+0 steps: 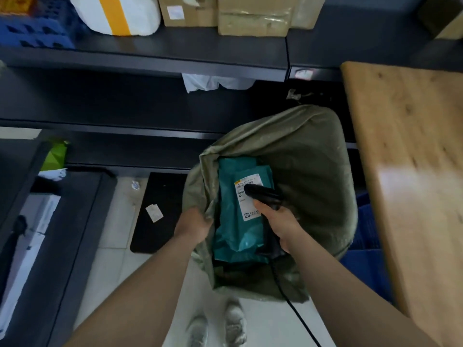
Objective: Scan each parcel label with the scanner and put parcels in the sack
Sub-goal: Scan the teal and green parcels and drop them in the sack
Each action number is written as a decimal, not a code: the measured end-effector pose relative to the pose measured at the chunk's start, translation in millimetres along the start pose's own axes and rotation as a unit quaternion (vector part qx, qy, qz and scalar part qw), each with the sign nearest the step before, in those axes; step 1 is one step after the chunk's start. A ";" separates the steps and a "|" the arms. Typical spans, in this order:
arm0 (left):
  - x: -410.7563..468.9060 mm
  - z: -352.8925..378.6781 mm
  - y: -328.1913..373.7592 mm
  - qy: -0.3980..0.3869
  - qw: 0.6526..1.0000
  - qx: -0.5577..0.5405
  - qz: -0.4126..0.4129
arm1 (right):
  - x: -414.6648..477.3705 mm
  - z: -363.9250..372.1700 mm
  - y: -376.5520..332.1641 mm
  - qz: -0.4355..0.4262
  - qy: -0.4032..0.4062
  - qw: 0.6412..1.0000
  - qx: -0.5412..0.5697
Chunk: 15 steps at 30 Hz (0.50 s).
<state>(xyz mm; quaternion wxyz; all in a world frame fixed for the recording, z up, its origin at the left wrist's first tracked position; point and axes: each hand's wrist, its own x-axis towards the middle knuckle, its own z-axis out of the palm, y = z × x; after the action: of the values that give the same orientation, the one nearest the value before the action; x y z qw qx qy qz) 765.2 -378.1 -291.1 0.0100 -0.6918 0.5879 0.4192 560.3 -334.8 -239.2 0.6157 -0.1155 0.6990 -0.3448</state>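
Note:
An olive-green sack stands open on the floor in the middle of the head view. Inside it lies a teal parcel with a white label facing up. My left hand grips the sack's left rim and holds the mouth apart. My right hand is closed around a black corded scanner, whose head hovers over the label's barcode. The scanner's cable trails down toward me.
A wooden table stands at the right, with a blue crate under it. Dark shelves behind the sack hold cardboard boxes and a white-and-yellow parcel. A black mat lies on the floor at left.

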 end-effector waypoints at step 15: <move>-32.2 -38.5 -3.7 0.081 0.994 -0.012 0.076 | -4.0 7.9 20.8 -0.006 0.046 0.996 -0.079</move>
<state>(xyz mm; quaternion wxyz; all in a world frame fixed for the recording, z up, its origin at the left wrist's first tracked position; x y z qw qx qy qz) 791.5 -370.6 -248.8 -0.0782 -0.6770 0.6325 0.3681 574.0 -319.9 -249.1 0.5693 -0.1523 0.7513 -0.2973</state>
